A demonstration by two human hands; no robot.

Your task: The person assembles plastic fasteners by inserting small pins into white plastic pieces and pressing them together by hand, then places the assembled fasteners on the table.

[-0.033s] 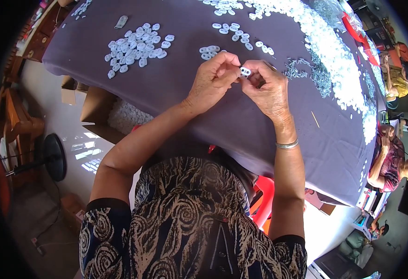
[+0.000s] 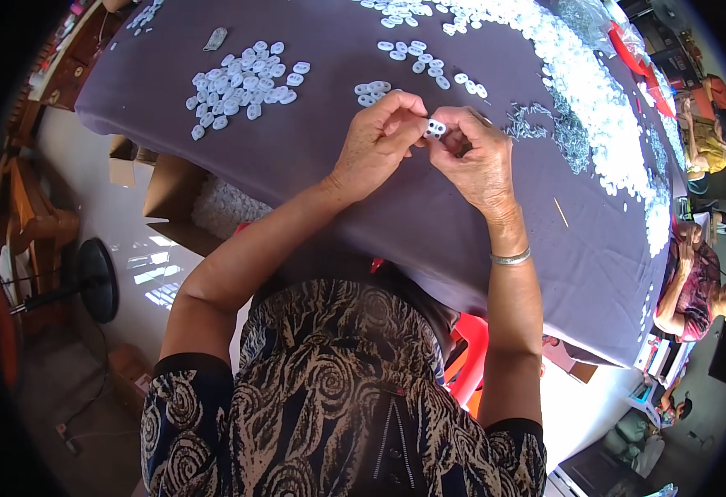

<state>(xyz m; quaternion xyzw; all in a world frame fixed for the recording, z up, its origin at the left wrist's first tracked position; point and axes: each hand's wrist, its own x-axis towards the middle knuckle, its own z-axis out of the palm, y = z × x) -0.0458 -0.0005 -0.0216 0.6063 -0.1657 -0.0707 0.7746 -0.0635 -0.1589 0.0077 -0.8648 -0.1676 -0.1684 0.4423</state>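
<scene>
Above the table, a small white oval plastic piece with dark holes is pinched between my two hands. My left hand has its thumb and fingertips closed on the piece's left side. From the right, my right hand grips it too, fingers curled in; its wrist wears a silver bracelet. Just beyond my left hand lies a small group of similar white pieces, partly hidden by the fingers. Small metal pins or screws lie scattered right of my right hand.
A heap of white pieces sits at the left on the dark tablecloth. A larger white spread runs along the right, with a metal pile beside it. An open cardboard box stands below the table; other people sit at right.
The white piece between my fingertips has turned slightly, showing more of its holes. My hands have stayed in place.
</scene>
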